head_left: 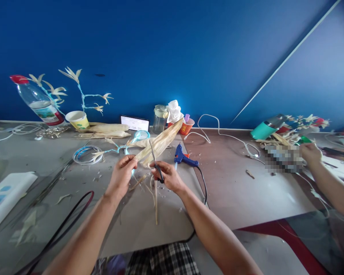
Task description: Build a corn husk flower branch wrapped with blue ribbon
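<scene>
My left hand is closed in a pinch on the lower end of a long dried corn husk, which slants up and to the right over the table. My right hand is wrapped around the black handles of small scissors, whose blades point up against the husk. Thin husk strips hang and lie below my hands.
A blue glue gun with a black cord lies just right of my hands. At the back stand a plastic bottle, a yellow cup, a glass jar, a phone and husk flowers on blue wire. Another person's hand works at the far right.
</scene>
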A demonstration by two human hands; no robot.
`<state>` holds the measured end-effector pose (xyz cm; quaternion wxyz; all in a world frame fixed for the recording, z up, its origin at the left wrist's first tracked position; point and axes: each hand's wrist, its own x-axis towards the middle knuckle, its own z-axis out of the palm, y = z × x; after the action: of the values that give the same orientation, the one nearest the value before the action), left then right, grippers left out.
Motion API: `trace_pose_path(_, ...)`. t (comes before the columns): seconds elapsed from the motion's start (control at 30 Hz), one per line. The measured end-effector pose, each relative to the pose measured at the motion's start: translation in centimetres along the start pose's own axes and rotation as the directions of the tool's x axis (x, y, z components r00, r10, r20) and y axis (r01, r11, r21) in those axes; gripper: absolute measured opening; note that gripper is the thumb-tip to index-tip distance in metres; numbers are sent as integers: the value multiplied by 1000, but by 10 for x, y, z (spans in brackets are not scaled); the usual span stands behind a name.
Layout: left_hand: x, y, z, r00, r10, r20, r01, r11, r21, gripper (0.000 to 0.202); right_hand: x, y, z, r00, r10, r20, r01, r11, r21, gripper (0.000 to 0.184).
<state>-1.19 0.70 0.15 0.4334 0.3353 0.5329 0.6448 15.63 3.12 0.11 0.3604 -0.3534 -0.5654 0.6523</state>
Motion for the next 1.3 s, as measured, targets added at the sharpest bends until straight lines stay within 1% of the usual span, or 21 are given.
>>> trace_pose_path(0.13, 3, 2, -2, 1000, -8, -26, 7, 998, -60, 16, -1, -1, -1, 1000, 22, 22, -21, 1000, -15, 43)
trace_pose_path(0.27, 5, 6, -3, 999, -25, -29, 20, 985, -172, 18, -1, -1, -2, 997, 39, 62, -38, 999, -24, 40)
trace_pose_path(0.43, 10, 8, -6, 997, -63, -51, 41, 935, -353, 21, -2, -1, -3, 989, 60, 137, -52, 997, -63, 38)
trace_pose_path(0.6, 15, 6, -11, 991, -85, -106, 28, 891, -454, 26, -1, 6, -4, 971, 88, 220, -56, 987, -151, 41)
trace_pose_path(0.77, 18, 6, -12, 986, -85, -143, 7, 879, -476, 28, 0, 17, -6, 959, 125, 254, -64, 970, -235, 39)
trace_pose_path(0.9, 19, 6, -12, 984, -72, -165, -12, 888, -459, 28, -1, 16, -4, 949, 175, 262, -96, 953, -286, 34)
trace_pose_path(0.97, 19, 5, -12, 981, -75, -180, -16, 888, -460, 28, -2, 14, -2, 941, 191, 280, -111, 955, -276, 33)
trace_pose_path(1.07, 19, 5, -11, 977, -95, -191, -6, 881, -473, 30, -3, 11, 0, 938, 182, 295, -112, 965, -238, 34)
trace_pose_path(1.17, 18, 6, -11, 978, -107, -178, 5, 869, -495, 31, -5, 10, 1, 941, 177, 287, -115, 969, -218, 37)
trace_pose_path(1.3, 19, 5, -11, 981, -93, -172, -6, 865, -502, 31, -7, 9, 1, 947, 172, 271, -128, 977, -172, 38)
